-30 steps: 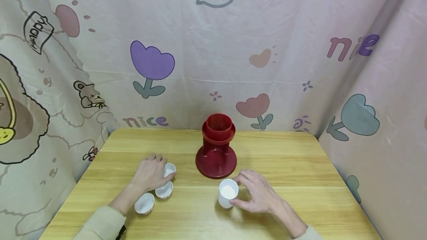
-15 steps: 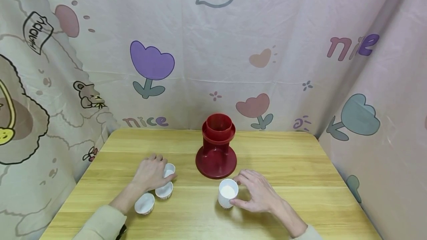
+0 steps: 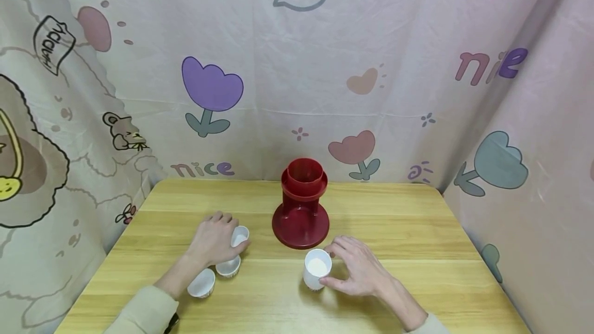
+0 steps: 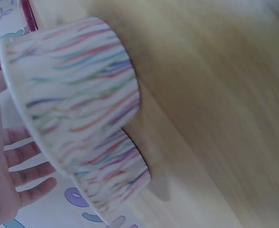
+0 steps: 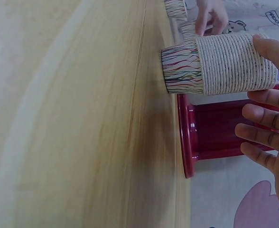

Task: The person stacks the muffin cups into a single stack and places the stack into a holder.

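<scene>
A stack of white baking cups [image 3: 317, 268] with coloured streaks stands upright on the table. My right hand [image 3: 356, 267] pinches it near the rim, thumb on one side and forefinger on the other, as the right wrist view also shows. Three single baking cups stand on the left. My left hand [image 3: 214, 239] holds the farthest cup [image 3: 240, 236], its thumb across the rim; the fingers' far side is hidden. Below that hand are the middle cup [image 3: 228, 267] and the nearest cup [image 3: 201, 283]. In the left wrist view, a striped cup [image 4: 78, 80] partly covers another cup [image 4: 113, 175].
A dark red plastic stand [image 3: 301, 226] with a round base and a cup-shaped top stands behind the stack, at the middle back. The wooden table [image 3: 399, 215] ends at a printed curtain [image 3: 297, 76] at the back and sides.
My left hand has shifted slightly to the right, and the farthest cup has moved with it. The right hand and the stack have stayed in place.
</scene>
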A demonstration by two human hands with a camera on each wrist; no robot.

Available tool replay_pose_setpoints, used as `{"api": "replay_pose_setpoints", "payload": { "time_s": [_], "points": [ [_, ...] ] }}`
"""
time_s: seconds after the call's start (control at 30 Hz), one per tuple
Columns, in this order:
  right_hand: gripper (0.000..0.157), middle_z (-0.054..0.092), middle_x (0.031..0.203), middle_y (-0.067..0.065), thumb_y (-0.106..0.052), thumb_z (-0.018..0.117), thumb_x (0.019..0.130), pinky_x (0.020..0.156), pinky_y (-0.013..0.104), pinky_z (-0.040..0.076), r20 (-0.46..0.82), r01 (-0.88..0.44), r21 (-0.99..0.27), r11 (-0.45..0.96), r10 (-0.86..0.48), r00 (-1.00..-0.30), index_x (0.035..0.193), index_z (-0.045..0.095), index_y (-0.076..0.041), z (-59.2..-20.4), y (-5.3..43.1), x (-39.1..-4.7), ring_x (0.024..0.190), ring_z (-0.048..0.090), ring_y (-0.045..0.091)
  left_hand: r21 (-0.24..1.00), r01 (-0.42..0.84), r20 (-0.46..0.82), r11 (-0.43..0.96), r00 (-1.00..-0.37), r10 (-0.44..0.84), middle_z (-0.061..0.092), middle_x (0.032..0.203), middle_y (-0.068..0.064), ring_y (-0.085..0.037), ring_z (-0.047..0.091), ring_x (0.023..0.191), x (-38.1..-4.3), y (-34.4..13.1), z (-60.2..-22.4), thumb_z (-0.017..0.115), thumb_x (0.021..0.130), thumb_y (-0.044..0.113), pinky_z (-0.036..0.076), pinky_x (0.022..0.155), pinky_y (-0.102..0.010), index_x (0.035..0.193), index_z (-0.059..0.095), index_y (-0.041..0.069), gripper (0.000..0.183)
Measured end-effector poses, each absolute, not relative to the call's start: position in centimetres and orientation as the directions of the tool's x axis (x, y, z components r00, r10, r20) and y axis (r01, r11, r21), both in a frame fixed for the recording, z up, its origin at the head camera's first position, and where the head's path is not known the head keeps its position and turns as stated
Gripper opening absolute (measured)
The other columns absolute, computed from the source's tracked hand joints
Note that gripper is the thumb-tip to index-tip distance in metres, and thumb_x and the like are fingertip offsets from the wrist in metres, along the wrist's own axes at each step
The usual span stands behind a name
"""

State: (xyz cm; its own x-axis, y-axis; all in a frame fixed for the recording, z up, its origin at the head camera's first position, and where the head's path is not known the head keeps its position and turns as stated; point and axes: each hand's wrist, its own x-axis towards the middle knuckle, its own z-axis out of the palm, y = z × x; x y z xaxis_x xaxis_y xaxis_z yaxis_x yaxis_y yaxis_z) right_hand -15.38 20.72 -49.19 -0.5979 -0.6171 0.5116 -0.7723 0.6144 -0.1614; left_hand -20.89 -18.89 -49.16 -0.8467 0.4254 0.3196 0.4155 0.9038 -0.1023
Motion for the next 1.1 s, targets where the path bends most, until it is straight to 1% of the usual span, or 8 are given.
{"api": "replay_pose_setpoints", "payload": {
  "time_s": [0.03, 0.1, 0.27, 0.37, 0.5, 0.57, 0.8, 1.1],
  "points": [
    [0.045, 0.062, 0.097, -0.016, -0.064, 0.075, 0.086, 0.08, 0.02, 0.052, 0.514, -0.772, -0.16, 0.615, -0.616, -0.597, 0.11, 0.068, -0.026, -49.2, 20.7, -15.4, 0.09, 0.057, -0.001, -0.103, 0.421, 0.325, 0.901, -0.842, 0.43, 0.077, 0.106, -0.01, -0.031, 0.07, 0.099, -20.7, -18.7, -49.1, 0.071, 0.086, 0.066, 0.061, 0.086, -0.046, 0.101, 0.076, 0.011, 0.058],
    [0.045, 0.062, 0.097, -0.016, -0.063, 0.076, 0.086, 0.08, 0.021, 0.053, 0.516, -0.774, -0.158, 0.614, -0.617, -0.595, 0.11, 0.068, -0.025, -49.3, 20.7, -15.3, 0.091, 0.057, 0.0, -0.104, 0.43, 0.337, 0.897, -0.833, 0.439, 0.077, 0.105, -0.009, -0.031, 0.07, 0.099, -20.4, -18.4, -48.9, 0.071, 0.086, 0.066, 0.061, 0.088, -0.047, 0.1, 0.075, 0.011, 0.057],
    [0.045, 0.063, 0.097, -0.016, -0.062, 0.077, 0.086, 0.08, 0.022, 0.053, 0.512, -0.771, -0.16, 0.616, -0.616, -0.598, 0.11, 0.068, -0.025, -49.2, 20.7, -15.3, 0.091, 0.057, 0.0, -0.123, 0.466, 0.379, 0.876, -0.794, 0.475, 0.075, 0.099, -0.005, -0.026, 0.068, 0.092, -19.8, -17.4, -48.2, 0.07, 0.085, 0.067, 0.06, 0.082, -0.043, 0.094, 0.074, 0.014, 0.055],
    [0.046, 0.063, 0.098, -0.016, -0.062, 0.077, 0.086, 0.08, 0.021, 0.053, 0.51, -0.769, -0.164, 0.618, -0.614, -0.602, 0.111, 0.069, -0.024, -49.2, 20.6, -15.3, 0.092, 0.057, 0.0, -0.13, 0.49, 0.397, 0.862, -0.771, 0.498, 0.075, 0.099, -0.004, -0.025, 0.068, 0.092, -19.5, -16.7, -47.8, 0.07, 0.084, 0.068, 0.06, 0.083, -0.042, 0.096, 0.074, 0.015, 0.054],
    [0.046, 0.063, 0.096, -0.015, -0.062, 0.076, 0.087, 0.079, 0.02, 0.052, 0.527, -0.777, -0.156, 0.609, -0.614, -0.587, 0.11, 0.069, -0.023, -49.3, 20.7, -15.3, 0.09, 0.057, 0.0, -0.132, 0.514, 0.406, 0.848, -0.752, 0.519, 0.076, 0.102, -0.003, -0.024, 0.069, 0.097, -19.1, -15.9, -47.5, 0.071, 0.083, 0.07, 0.06, 0.088, -0.043, 0.1, 0.075, 0.017, 0.055],
    [0.045, 0.063, 0.095, -0.015, -0.062, 0.076, 0.087, 0.079, 0.02, 0.052, 0.531, -0.78, -0.155, 0.606, -0.615, -0.583, 0.11, 0.069, -0.023, -49.4, 20.7, -15.3, 0.089, 0.057, 0.001, -0.124, 0.528, 0.416, 0.84, -0.741, 0.527, 0.076, 0.102, -0.001, -0.023, 0.069, 0.097, -18.8, -15.4, -47.4, 0.072, 0.082, 0.07, 0.06, 0.088, -0.042, 0.099, 0.075, 0.018, 0.054],
    [0.044, 0.063, 0.096, -0.016, -0.061, 0.075, 0.088, 0.079, 0.021, 0.053, 0.536, -0.782, -0.162, 0.602, -0.612, -0.582, 0.111, 0.069, -0.023, -49.4, 20.5, -15.2, 0.089, 0.06, 0.003, -0.101, 0.586, 0.475, 0.804, -0.682, 0.556, 0.074, 0.096, 0.004, -0.018, 0.065, 0.093, -17.9, -13.9, -47.0, 0.075, 0.079, 0.07, 0.058, 0.079, -0.035, 0.094, 0.073, 0.023, 0.05],
    [0.043, 0.062, 0.096, -0.017, -0.061, 0.076, 0.088, 0.079, 0.019, 0.052, 0.529, -0.776, -0.167, 0.608, -0.61, -0.591, 0.11, 0.069, -0.024, -49.5, 20.5, -15.2, 0.089, 0.057, 0.0, -0.096, 0.66, 0.553, 0.746, -0.588, 0.591, 0.074, 0.095, 0.004, -0.017, 0.065, 0.095, -17.5, -12.3, -47.0, 0.074, 0.08, 0.07, 0.059, 0.081, -0.035, 0.093, 0.073, 0.023, 0.05]
  ]
}}
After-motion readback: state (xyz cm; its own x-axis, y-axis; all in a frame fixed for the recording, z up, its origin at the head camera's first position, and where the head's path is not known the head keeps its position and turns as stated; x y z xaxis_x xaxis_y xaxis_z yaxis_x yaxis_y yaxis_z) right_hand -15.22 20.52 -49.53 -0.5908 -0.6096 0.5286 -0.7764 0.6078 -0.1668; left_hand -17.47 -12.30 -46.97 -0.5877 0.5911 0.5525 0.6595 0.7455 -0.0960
